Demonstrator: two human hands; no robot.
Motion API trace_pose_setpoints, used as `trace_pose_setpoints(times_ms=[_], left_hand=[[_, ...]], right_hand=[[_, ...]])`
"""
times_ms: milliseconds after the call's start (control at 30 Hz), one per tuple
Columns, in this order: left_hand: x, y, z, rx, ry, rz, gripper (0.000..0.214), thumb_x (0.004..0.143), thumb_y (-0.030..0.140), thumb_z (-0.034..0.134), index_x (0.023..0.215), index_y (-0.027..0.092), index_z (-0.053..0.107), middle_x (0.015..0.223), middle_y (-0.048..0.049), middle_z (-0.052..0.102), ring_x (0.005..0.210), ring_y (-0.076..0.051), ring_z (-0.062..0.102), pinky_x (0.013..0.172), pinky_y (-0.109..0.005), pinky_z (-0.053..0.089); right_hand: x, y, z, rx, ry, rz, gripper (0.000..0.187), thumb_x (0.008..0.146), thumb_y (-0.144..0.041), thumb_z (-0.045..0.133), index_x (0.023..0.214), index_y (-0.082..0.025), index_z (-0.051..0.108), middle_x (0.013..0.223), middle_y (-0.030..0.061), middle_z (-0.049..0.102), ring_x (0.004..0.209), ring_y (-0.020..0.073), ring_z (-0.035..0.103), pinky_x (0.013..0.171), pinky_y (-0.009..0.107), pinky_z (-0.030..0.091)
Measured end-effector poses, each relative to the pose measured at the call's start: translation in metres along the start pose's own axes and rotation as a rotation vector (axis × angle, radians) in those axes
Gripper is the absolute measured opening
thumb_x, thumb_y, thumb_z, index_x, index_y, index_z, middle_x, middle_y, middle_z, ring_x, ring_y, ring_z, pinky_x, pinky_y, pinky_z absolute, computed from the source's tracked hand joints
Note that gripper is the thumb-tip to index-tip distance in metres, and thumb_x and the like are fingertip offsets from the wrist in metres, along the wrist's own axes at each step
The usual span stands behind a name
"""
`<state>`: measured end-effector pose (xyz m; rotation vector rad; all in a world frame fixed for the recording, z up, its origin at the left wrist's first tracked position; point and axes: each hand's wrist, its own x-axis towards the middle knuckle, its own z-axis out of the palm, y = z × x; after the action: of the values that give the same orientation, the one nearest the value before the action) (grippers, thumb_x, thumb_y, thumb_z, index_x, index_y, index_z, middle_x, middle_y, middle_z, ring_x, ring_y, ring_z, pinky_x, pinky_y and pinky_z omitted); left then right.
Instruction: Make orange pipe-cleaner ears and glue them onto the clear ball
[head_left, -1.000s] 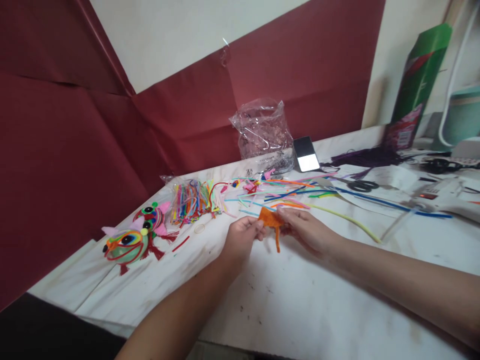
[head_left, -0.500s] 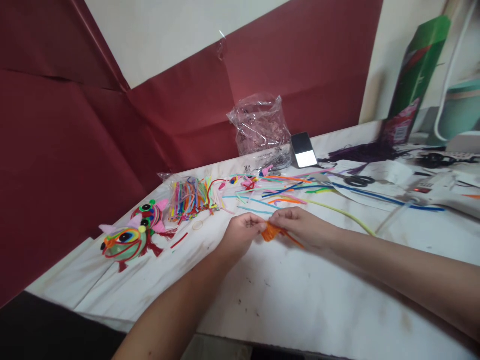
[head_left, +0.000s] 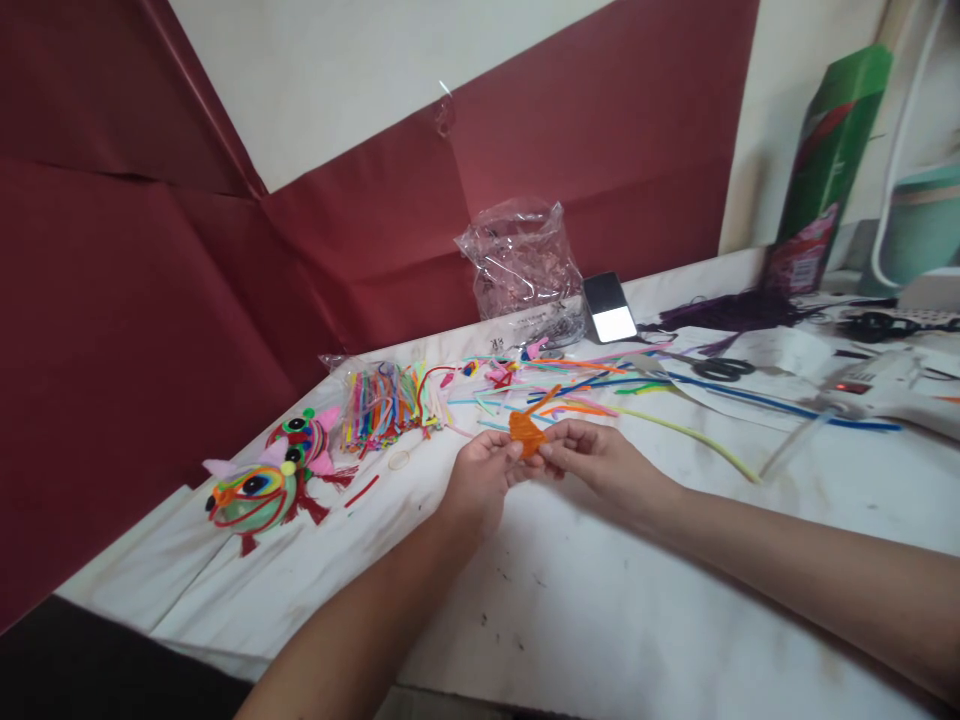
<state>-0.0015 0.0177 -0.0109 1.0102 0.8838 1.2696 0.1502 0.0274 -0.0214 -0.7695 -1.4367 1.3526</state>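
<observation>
Between my two hands, a little above the table, is an orange pipe cleaner (head_left: pixel 528 436) bent into a small flat, tightly packed shape, with one straight end sticking up to the right. My left hand (head_left: pixel 484 470) pinches its left lower edge between thumb and fingers. On the other side, the fingertips of my right hand (head_left: pixel 589 452) grip its right edge. Loose pipe cleaners in several colours lie just beyond my hands, among them a yellow-green one (head_left: pixel 694 430) and a dark blue one (head_left: pixel 795 408).
Two colourful animal-face crafts (head_left: pixel 255 495) with red tassels sit at the left. Behind are a bag of pipe cleaners (head_left: pixel 386 405), a clear plastic bag (head_left: pixel 521 265) and a phone (head_left: pixel 609 308). Scissors (head_left: pixel 720 369), a glue gun (head_left: pixel 870 385) and a green box (head_left: pixel 832 170) stand or lie rightward.
The orange piece has been turned: its straight end pointed down to the right and now points up. Its flat face shows more, and both hands have shifted their grip slightly.
</observation>
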Motion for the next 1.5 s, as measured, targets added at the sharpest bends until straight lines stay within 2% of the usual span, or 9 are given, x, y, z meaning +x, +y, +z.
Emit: trace_pose_setpoints(times_ms=[133,233,467,667,867,1000,1200,1267,1500], left_hand=[[-0.001,-0.003,0.000,0.088,-0.011,0.075,0.026,0.062,0.027,0.073,0.073,0.013,0.054,0.066,-0.0008,0.064,0.061,-0.010,0.057,0.065,-0.025,0.042],[-0.002,-0.004,-0.001,0.132,-0.035,0.162,0.023,0.067,0.031,0.069,0.076,0.013,0.058,0.069,0.0000,0.062,0.064,-0.010,0.055,0.066,-0.024,0.040],[-0.003,-0.005,-0.001,0.089,-0.050,0.099,0.021,0.064,0.029,0.071,0.068,0.013,0.059,0.062,0.0015,0.059,0.060,-0.009,0.051,0.065,-0.024,0.037],[-0.003,-0.005,-0.002,0.112,-0.042,0.094,0.020,0.061,0.026,0.072,0.063,0.013,0.058,0.058,0.0019,0.058,0.056,-0.008,0.049,0.061,-0.023,0.036],[-0.003,-0.002,-0.002,0.155,-0.004,0.169,0.020,0.066,0.028,0.068,0.077,0.013,0.062,0.069,-0.0007,0.062,0.064,-0.011,0.053,0.068,-0.025,0.039],[-0.002,0.001,-0.003,0.262,0.017,0.199,0.015,0.066,0.027,0.066,0.069,0.013,0.062,0.065,-0.0001,0.061,0.061,-0.010,0.051,0.064,-0.025,0.039],[-0.002,0.001,-0.003,0.310,-0.011,0.178,0.016,0.064,0.027,0.068,0.070,0.013,0.063,0.066,-0.0009,0.063,0.063,-0.012,0.054,0.065,-0.026,0.041],[-0.004,0.000,-0.002,0.334,-0.015,0.173,0.016,0.063,0.026,0.068,0.069,0.013,0.063,0.065,-0.0010,0.063,0.062,-0.012,0.054,0.063,-0.025,0.040],[-0.008,0.002,0.003,0.347,-0.013,0.178,0.012,0.063,0.023,0.067,0.067,0.013,0.062,0.062,-0.0006,0.062,0.058,-0.011,0.054,0.061,-0.025,0.041]], right_hand=[[-0.002,-0.001,0.001,-0.221,0.057,-0.039,0.023,0.072,-0.040,0.060,0.068,-0.017,0.057,0.057,-0.0026,0.054,0.054,0.0109,0.048,0.053,0.025,0.036],[-0.004,-0.002,0.002,-0.325,0.029,-0.059,0.024,0.074,-0.039,0.056,0.066,-0.017,0.056,0.056,-0.0030,0.051,0.053,0.0112,0.046,0.051,0.024,0.034],[-0.011,-0.001,0.004,-0.464,0.082,-0.241,0.017,0.080,-0.033,0.051,0.076,-0.018,0.058,0.070,0.0024,0.063,0.064,0.0153,0.056,0.060,0.027,0.042],[-0.014,-0.004,0.003,-0.641,0.052,-0.381,0.020,0.083,-0.028,0.047,0.073,-0.018,0.060,0.069,0.0038,0.063,0.063,0.0156,0.055,0.059,0.027,0.041],[-0.012,-0.003,0.002,-0.591,0.066,-0.306,0.018,0.082,-0.030,0.048,0.074,-0.018,0.059,0.066,0.0022,0.062,0.061,0.0150,0.054,0.056,0.026,0.040],[-0.009,-0.002,0.003,-0.520,0.057,-0.252,0.020,0.080,-0.034,0.050,0.070,-0.018,0.056,0.065,0.0018,0.059,0.061,0.0152,0.053,0.057,0.027,0.040],[-0.003,-0.004,0.000,-0.268,0.047,-0.183,0.025,0.078,-0.040,0.054,0.068,-0.018,0.055,0.065,-0.0004,0.055,0.062,0.0132,0.051,0.059,0.027,0.041],[-0.003,-0.004,0.000,-0.245,0.045,-0.170,0.026,0.077,-0.040,0.055,0.064,-0.018,0.055,0.062,-0.0012,0.054,0.061,0.0124,0.049,0.059,0.026,0.040],[-0.004,-0.006,0.001,-0.198,0.049,-0.102,0.023,0.074,-0.040,0.058,0.070,-0.017,0.058,0.066,0.0003,0.058,0.064,0.0135,0.052,0.062,0.028,0.042]])
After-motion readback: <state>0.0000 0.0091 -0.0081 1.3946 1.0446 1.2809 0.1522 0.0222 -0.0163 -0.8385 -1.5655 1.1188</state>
